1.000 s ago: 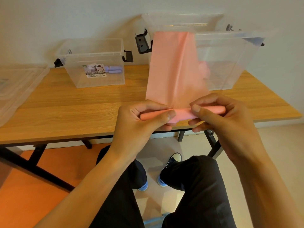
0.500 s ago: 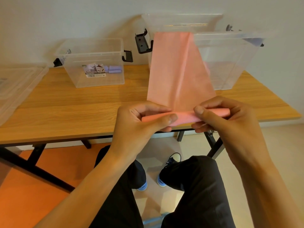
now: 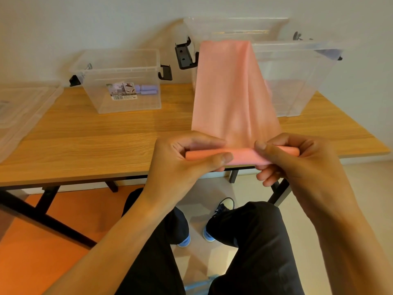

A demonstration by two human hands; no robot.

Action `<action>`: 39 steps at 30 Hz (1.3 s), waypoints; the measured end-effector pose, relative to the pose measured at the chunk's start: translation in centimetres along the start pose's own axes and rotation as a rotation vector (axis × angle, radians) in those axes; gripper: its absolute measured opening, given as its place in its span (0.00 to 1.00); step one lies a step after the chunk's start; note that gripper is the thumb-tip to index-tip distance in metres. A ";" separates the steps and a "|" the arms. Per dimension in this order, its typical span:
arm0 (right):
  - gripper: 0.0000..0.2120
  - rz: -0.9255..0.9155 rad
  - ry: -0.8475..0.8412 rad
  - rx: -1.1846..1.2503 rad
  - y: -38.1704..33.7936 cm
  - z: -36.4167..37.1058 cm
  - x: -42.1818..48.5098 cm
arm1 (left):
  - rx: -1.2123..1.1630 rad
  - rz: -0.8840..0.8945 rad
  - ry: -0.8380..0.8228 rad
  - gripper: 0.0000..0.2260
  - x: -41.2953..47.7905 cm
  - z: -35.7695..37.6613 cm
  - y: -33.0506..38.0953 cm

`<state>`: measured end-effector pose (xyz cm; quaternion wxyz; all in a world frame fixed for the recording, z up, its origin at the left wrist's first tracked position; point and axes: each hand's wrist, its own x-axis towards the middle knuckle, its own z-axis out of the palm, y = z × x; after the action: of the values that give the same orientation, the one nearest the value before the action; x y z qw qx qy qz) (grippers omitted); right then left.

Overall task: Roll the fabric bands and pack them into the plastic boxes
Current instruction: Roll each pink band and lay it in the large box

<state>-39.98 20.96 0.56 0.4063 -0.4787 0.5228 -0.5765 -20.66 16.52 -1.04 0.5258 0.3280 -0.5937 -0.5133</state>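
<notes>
A pink fabric band (image 3: 229, 96) hangs out over the front rim of the large clear plastic box (image 3: 297, 81) at the back right and runs down to my hands at the table's front edge. Its near end is wound into a thin roll. My left hand (image 3: 187, 165) pinches the roll's left part between thumb and fingers. My right hand (image 3: 297, 165) pinches its right part the same way. A smaller clear box (image 3: 127, 99) at the back left holds lilac rolled bands (image 3: 147, 89) behind a label.
The wooden table (image 3: 95, 141) stands against a white wall. A clear lid (image 3: 21, 107) lies at its left end. Black latches stick out from both boxes. Below the table edge are my knees in dark trousers and my shoes.
The roll has turned a little further in my fingers and both hands have sunk slightly toward the table's front edge. The hanging part of the band has shifted a bit.
</notes>
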 end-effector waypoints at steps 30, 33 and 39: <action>0.13 0.000 -0.122 0.022 0.3 -0.4 -1.3 | 0.011 -0.051 -0.023 0.08 -1.5 -0.5 0.4; 0.08 -0.007 -0.091 0.002 0.6 -0.2 -1.4 | 0.024 -0.046 -0.024 0.07 -1.6 -0.6 0.6; 0.11 0.006 -0.015 -0.018 0.5 -0.3 -1.8 | 0.076 -0.032 -0.007 0.12 -1.6 -0.7 0.3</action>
<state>-39.91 22.67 -0.20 0.4077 -0.4850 0.5265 -0.5669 -19.58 17.91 -1.24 0.5027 0.3555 -0.6093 -0.4997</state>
